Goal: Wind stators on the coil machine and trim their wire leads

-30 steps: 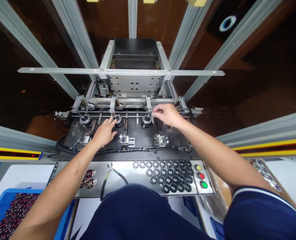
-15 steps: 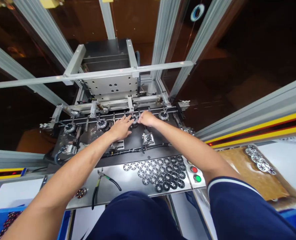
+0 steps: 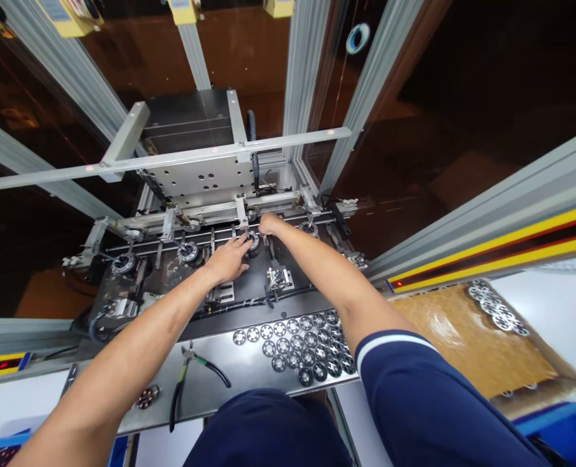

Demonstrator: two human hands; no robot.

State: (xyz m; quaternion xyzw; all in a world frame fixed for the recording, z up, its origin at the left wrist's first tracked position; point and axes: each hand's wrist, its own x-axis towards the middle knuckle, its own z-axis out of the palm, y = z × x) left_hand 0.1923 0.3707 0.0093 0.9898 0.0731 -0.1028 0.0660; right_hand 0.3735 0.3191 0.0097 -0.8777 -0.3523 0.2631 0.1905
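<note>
My left hand (image 3: pixel 228 259) reaches over the machine bed with its fingers stretched and apart. Its fingertips touch or nearly touch a round slotted metal part (image 3: pixel 253 242) seated on the machine. Just right and behind that part is my right hand (image 3: pixel 270 224), curled closed near the long rail. Whatever its fingers grip is hidden. Similar round parts sit at other stations, one (image 3: pixel 187 252) left of my left hand, another (image 3: pixel 124 264) farther left, and one (image 3: pixel 310 229) partly behind my right forearm.
Diagonal cutters (image 3: pixel 185 383) lie on the metal ledge (image 3: pixel 249 370) before me. Several slotted discs (image 3: pixel 294 342) are laid out in rows there, near a copper-wound part (image 3: pixel 148 397). A light-curtain bar (image 3: pixel 502 245) and a brown-lined box (image 3: pixel 444 331) are on the right.
My right hand has moved slightly up and back from the round part, towards the rail. My left hand stays beside that part. The whole view has shifted a little.
</note>
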